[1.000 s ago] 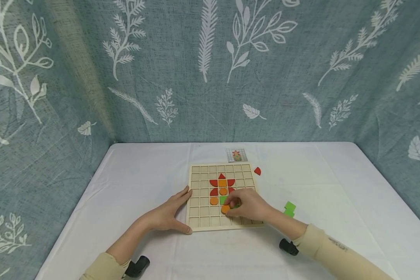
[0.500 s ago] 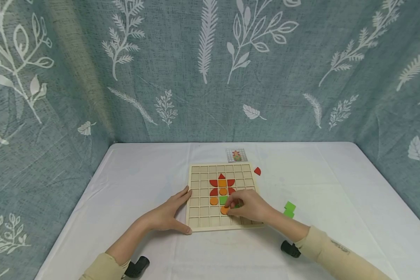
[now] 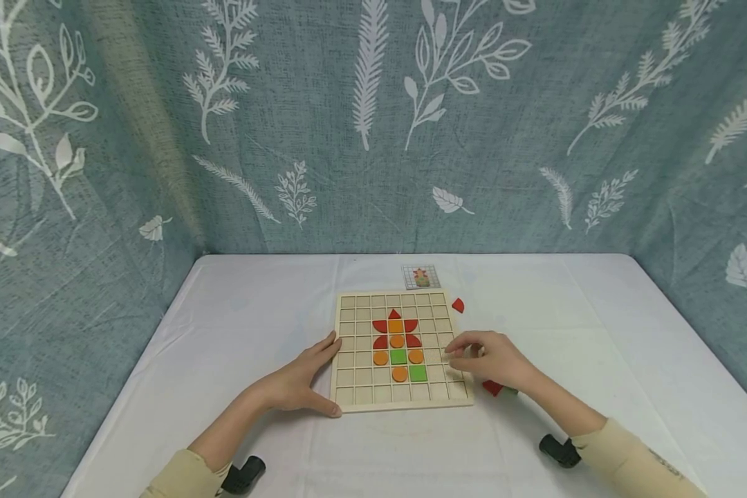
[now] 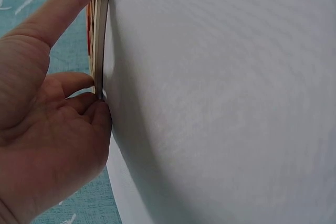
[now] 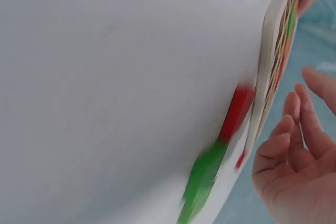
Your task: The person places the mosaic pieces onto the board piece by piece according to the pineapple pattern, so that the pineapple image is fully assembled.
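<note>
A pale wooden grid board [image 3: 364, 395] lies on the table with a figure of coloured pieces in its cells. Along its left edge rests my left hand [image 3: 299, 380], thumb at the near corner and fingertips touching the side. My right hand [image 3: 494, 360] hovers over the right edge, fingers loosely bent, with nothing visible between them. Toward the near side of the figure are a green square [image 3: 418, 373], an orange disc [image 3: 400, 374] and another green square [image 3: 398, 356]. Red pieces [image 3: 413, 341] and an orange square [image 3: 395, 326] form the upper part.
A small pattern card [image 3: 421, 277] lies beyond the board. One red piece [image 3: 458, 305] sits off its far right side. Beneath the right hand are another red piece [image 3: 492, 388] and green pieces [image 5: 205, 174], partly hidden in the head view. A leaf-patterned curtain [image 3: 324, 194] stands behind the table.
My right hand has let go of the pieces near the board's lower middle and moved right, uncovering a green square and an orange disc. The left hand has stayed put.
</note>
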The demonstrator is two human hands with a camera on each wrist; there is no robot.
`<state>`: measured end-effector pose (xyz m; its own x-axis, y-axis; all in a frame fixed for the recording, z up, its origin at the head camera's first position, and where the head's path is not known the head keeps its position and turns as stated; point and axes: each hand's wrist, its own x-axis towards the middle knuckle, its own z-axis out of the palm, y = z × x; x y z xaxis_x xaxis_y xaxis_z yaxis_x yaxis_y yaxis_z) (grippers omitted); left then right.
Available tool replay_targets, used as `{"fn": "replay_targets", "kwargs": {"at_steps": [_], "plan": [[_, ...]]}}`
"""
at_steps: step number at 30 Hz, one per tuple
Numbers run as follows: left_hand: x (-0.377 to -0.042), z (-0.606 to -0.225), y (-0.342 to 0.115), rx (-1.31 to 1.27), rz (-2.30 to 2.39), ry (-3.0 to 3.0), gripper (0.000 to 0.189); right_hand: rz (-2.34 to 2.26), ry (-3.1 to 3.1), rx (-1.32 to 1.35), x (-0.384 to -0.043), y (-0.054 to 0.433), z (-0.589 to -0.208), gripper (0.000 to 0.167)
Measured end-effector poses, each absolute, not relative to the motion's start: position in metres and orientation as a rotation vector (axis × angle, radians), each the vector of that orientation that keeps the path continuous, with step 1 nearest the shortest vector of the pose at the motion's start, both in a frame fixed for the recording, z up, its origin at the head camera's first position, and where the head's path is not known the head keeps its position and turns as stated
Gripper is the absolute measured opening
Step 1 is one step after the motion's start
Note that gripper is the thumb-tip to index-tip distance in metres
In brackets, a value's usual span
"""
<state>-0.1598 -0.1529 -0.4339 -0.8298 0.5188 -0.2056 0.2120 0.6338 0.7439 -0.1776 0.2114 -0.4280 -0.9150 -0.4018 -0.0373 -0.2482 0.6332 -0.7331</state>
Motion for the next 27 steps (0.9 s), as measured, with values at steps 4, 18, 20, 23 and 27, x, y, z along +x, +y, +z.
{"fn": "replay_targets", "kwargs": {"at_steps": [4,18,20,23,27], "plan": [[-0.160,-0.435,-0.153,0.580,1.046,2.454,0.114,-1.093,2.721,-0.420,-0.175,0.239,-0.426,0.021],[-0.160,-0.439,-0.152,0.597,1.032,2.475,0.115,-0.937,2.818,-0.253,-0.163,0.301,-0.434,0.034],[-0.159,-0.439,-0.152,0.594,1.031,2.477,0.115,-0.933,2.814,-0.251,-0.163,0.304,-0.435,0.034],[-0.159,-0.439,-0.152,0.596,1.029,2.477,0.114,-0.925,2.808,-0.251,-0.163,0.305,-0.436,0.033],[-0.159,-0.438,-0.152,0.606,1.032,2.474,0.114,-0.918,2.798,-0.264,-0.164,0.303,-0.435,0.030]]}}
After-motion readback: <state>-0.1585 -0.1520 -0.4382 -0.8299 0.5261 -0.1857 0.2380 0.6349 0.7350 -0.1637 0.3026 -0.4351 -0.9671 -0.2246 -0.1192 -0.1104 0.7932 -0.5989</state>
